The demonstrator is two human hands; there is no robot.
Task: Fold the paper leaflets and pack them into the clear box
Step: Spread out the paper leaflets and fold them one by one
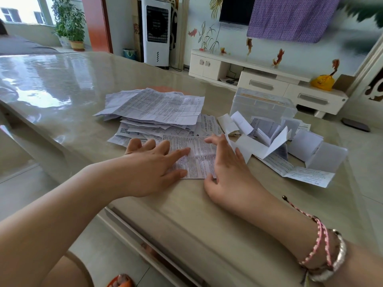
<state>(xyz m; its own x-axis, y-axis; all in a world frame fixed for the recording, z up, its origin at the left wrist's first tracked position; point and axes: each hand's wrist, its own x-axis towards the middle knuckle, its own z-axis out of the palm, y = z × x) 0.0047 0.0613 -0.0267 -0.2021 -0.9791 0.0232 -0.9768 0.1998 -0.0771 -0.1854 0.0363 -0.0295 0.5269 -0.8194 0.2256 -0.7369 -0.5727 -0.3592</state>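
Left hand [154, 160] and right hand [224, 162] press the leaflet [196, 156] between them.

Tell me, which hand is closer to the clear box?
Right. The right hand lies on the leaflet below and a little left of the clear box; the left hand presses the leaflet's far side, farther away.

Your forearms are bare, no sleeves in view. Your right wrist carries a pink braided cord [320, 241] wound round it and a silver bangle [339, 257] beside it. Your left wrist carries nothing.
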